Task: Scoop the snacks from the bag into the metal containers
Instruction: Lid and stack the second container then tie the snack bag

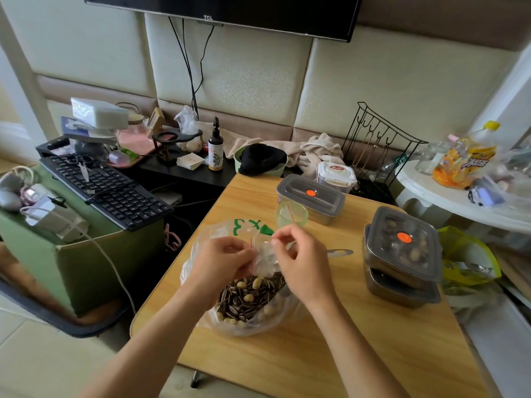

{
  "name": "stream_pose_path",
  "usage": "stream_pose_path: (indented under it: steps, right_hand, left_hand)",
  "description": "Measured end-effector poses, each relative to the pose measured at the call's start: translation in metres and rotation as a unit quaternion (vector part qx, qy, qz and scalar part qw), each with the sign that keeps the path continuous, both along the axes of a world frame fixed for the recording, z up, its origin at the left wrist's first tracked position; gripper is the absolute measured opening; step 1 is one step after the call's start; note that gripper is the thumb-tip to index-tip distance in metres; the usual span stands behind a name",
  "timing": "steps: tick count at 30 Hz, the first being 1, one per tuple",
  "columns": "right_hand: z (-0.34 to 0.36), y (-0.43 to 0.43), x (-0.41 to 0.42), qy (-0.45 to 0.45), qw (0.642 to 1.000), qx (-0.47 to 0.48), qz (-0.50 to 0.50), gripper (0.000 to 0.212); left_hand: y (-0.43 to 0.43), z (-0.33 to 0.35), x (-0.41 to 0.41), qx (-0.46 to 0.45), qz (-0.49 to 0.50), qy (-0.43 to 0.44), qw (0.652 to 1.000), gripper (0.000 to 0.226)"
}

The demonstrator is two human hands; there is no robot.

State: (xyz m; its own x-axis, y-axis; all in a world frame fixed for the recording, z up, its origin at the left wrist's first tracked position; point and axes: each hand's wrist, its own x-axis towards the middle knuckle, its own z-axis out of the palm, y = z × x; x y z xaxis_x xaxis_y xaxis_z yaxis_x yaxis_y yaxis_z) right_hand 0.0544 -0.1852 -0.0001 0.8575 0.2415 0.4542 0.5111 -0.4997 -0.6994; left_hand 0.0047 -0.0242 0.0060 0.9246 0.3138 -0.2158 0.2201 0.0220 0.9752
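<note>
While the bag [260,323] of snacks [247,297] is sitting on the bench [330,354], we're pinching its gathered top, left hand [221,259] and right hand [301,262] fingers [242,254] clamped on plastic; lidded containers [402,248] sitting right.

Cluttered home room, wall television [224,10], keyboard [106,188]

The left forearm [161,326] and right forearm [347,340], both bare, enter from the lower edge and converge at centre. The left grip [227,261] has fingers curled, thumb and fingertips pinching the bag [265,262] film. The right grip [300,264], just beside it, is likewise curled and pinches the same film.
</note>
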Motion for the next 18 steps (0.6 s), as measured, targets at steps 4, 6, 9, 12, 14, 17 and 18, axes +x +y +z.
stream_pose_path:
  steps: [4, 6, 9, 12, 14, 17, 18]
  right_hand:
    - [-0.0088, 0.0038, -0.0050, 0.032, 0.997, -0.066, 0.026, 0.010]
    - [-0.0097, 0.0031, -0.0048, 0.054, 0.996, -0.060, 0.029, 0.011]
    - [-0.0072, 0.0013, -0.0052, 0.100, 0.994, -0.027, 0.042, 0.010]
    - [-0.0075, -0.0003, -0.0054, 0.101, 0.995, 0.025, 0.005, 0.006]
    - [-0.0073, -0.0011, -0.0053, 0.105, 0.994, 0.031, 0.013, 0.008]
    - [-0.0081, -0.0001, -0.0080, 0.145, 0.987, 0.032, 0.054, 0.005]
    - [-0.0086, 0.0001, -0.0086, 0.153, 0.986, 0.037, 0.056, 0.007]
  left_hand:
    - [-0.0036, 0.0005, 0.0018, -0.030, 0.005, 0.009, 1.000, 0.007]
    - [-0.0049, 0.0014, 0.0014, -0.061, 0.001, 0.016, 0.998, 0.008]
    - [-0.0066, 0.0007, 0.0013, -0.069, 0.006, 0.018, 0.997, 0.010]
    - [-0.0078, -0.0003, 0.0029, -0.072, 0.022, 0.017, 0.997, 0.013]
    - [-0.0082, 0.0001, 0.0029, -0.080, 0.023, 0.014, 0.996, 0.013]
    - [-0.0069, 0.0012, 0.0021, -0.096, 0.015, 0.009, 0.995, 0.016]
    - [-0.0064, 0.0015, 0.0019, -0.102, 0.011, 0.007, 0.995, 0.018]
